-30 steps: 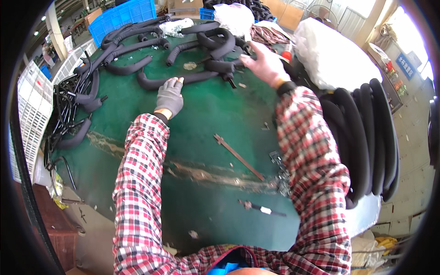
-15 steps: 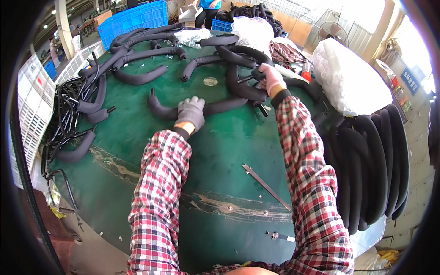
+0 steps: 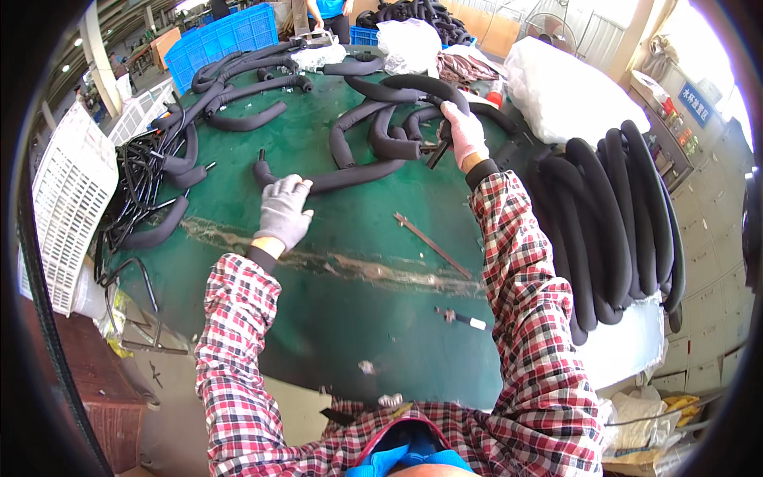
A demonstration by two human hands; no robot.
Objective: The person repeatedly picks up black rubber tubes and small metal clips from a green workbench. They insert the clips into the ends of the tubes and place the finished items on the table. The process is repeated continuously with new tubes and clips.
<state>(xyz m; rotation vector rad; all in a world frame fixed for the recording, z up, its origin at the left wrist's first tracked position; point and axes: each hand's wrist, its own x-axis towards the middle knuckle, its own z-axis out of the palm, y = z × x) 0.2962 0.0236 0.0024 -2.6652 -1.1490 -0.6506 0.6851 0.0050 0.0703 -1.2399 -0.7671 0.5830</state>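
My left hand (image 3: 284, 213), in a grey glove, is at the near side of a curved black foam-covered tube (image 3: 362, 176). Its fingertips meet or overlap the foam, thumb held apart; it grips nothing visible. A thin bare end pokes up at that tube's left. Farther right, my right hand (image 3: 464, 137), in a pinkish glove, is closed round the end of an arched black foam tube (image 3: 421, 83). A short dark piece (image 3: 437, 154) sticks out below its fingers; whether it belongs to the same tube is hidden. More foam tubes (image 3: 342, 139) lie crossed beside it.
Bare black pipes (image 3: 139, 187) pile at the left by a white basket (image 3: 73, 195). Long foam tubes (image 3: 592, 230) hang in a bundle at right. A metal strip (image 3: 433, 245) and small tool (image 3: 461, 318) lie on the green table (image 3: 350, 334). A person (image 3: 327, 14) stands beyond.
My left hand has loosened from the curved foam tube and drawn back toward me and left. My right hand still grips, now with an arched foam tube at its fingers. The view has shifted.
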